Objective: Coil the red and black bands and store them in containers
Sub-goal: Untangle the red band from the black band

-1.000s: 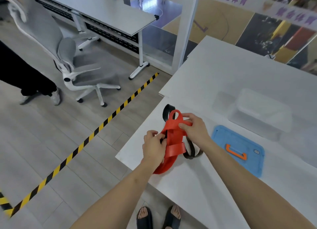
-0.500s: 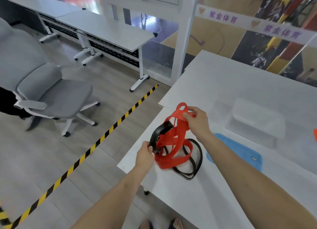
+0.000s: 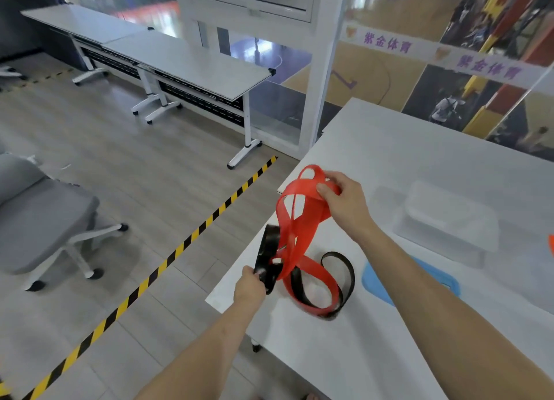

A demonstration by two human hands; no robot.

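While the left hand [image 3: 249, 286] grips the black band [image 3: 267, 257], the right hand [image 3: 344, 203] holds the red band [image 3: 295, 220] higher now.

- Left hand [image 3: 250, 285]: bare, nothing worn on the visible fingers or the wrist.
- Right hand [image 3: 344, 203]: bare, with a short, plain thumbnail.
- Left forearm [image 3: 204, 348]: bare along its whole visible length, from wrist to lower frame edge.
- Right forearm [image 3: 434, 294]: bare likewise, from wrist to right frame edge.
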